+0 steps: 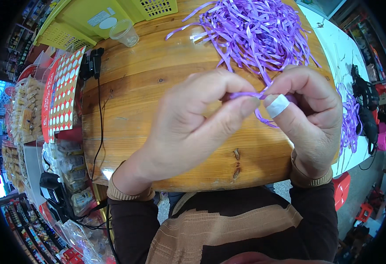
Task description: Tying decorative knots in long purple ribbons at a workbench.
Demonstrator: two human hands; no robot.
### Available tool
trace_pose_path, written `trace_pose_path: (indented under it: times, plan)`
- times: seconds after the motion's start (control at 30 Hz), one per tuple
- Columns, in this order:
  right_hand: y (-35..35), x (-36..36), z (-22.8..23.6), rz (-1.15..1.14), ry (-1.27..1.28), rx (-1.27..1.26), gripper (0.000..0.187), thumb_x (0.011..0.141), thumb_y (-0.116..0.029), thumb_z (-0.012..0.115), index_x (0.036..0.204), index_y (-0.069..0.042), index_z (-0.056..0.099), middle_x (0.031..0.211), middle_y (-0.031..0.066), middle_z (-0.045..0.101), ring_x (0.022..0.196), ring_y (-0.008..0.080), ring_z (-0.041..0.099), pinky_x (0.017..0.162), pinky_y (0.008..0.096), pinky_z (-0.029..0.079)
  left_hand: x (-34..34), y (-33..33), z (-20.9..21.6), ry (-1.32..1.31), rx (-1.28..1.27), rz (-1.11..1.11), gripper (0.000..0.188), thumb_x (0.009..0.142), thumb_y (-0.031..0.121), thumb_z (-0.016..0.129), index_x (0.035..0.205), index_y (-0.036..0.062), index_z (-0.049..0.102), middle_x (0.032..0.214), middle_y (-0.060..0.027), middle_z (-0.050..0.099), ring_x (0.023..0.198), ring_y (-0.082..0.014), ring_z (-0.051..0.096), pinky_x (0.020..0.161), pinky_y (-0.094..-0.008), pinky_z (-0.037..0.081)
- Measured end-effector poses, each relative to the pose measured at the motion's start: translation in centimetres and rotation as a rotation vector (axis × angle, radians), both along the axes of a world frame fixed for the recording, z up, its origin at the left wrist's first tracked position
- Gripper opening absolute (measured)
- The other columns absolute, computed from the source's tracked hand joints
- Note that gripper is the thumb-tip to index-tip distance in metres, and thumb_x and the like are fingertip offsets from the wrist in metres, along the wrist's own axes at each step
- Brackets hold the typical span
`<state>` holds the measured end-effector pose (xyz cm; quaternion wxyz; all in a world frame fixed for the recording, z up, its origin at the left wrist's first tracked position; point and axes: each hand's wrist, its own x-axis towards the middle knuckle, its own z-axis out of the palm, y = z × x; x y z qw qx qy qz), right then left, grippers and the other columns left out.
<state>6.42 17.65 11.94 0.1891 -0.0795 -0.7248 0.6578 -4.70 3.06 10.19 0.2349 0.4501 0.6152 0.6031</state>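
Printed matter: a pale rectangular label [99,18] and, just beside it, a pale round sticker [108,23] mark the side of a yellow crate [76,24]; a red card [64,94] at the left bears rows of white discs and a strip of light lettering. Containers: the crate, with pierced panels, occupies the upper left of the wooden table [171,61]; a clear plastic cup [131,39] rests beside it, while transparent bags [25,116] of pale, elongated goods are stacked beyond the card. Hands: the left hand [193,116] and right hand [314,112] are raised above the near part of the table, fingers bent and tips almost meeting. Each pinches the same purple ribbon [245,94] between thumb and index finger; a white wrapping [277,105] encircles the right thumb. The held strand lies between the two hands, in front of a large heap of purple ribbons [259,35] on the far side of the table. Tan cuffs [118,190] surround both wrists.
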Motion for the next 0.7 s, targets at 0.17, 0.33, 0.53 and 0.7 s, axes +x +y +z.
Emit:
trace_pose_path:
  times: [0.17,0.33,0.53,0.7]
  plan:
    - [0.4,0.0,0.0,-0.049,0.033,0.068,0.007,0.074,0.001,0.061,0.080,0.000,0.058,0.074,0.0020,0.054,0.065,0.0068,0.048,0.056,0.0189,0.036,0.2,0.1,0.3,0.001,0.089,0.079,0.011,0.084,0.007,0.057,0.088,-0.0024,0.060,0.078,-0.0029,0.055,0.071,-0.0078,0.048,0.067,-0.0211,0.040]
    - [1.1,-0.3,-0.4,-0.005,0.134,0.523,0.003,0.072,-0.002,0.063,0.075,0.000,0.061,0.067,0.0028,0.052,0.059,0.0088,0.048,0.051,0.0208,0.033,-0.4,0.1,0.3,0.229,0.073,0.038,0.010,0.081,0.008,0.059,0.084,-0.0015,0.058,0.073,-0.0029,0.053,0.073,-0.0113,0.046,0.071,-0.0267,0.039]
    - [1.7,-0.2,0.1,0.059,0.108,0.539,0.011,0.075,-0.006,0.061,0.083,0.002,0.062,0.072,0.0042,0.053,0.067,0.0120,0.050,0.059,0.0228,0.036,-0.1,0.1,-0.3,-0.049,0.158,0.030,0.008,0.079,0.006,0.059,0.077,-0.0010,0.054,0.066,-0.0024,0.047,0.065,-0.0114,0.042,0.065,-0.0278,0.035]
    - [0.9,-1.1,-0.4,0.101,0.213,0.408,0.019,0.083,-0.006,0.052,0.100,0.003,0.055,0.087,0.0064,0.053,0.082,0.0139,0.050,0.076,0.0259,0.040,-0.4,0.3,-0.4,0.102,0.158,0.055,0.005,0.078,0.001,0.059,0.075,0.0015,0.055,0.065,-0.0005,0.049,0.059,-0.0077,0.042,0.054,-0.0235,0.034]
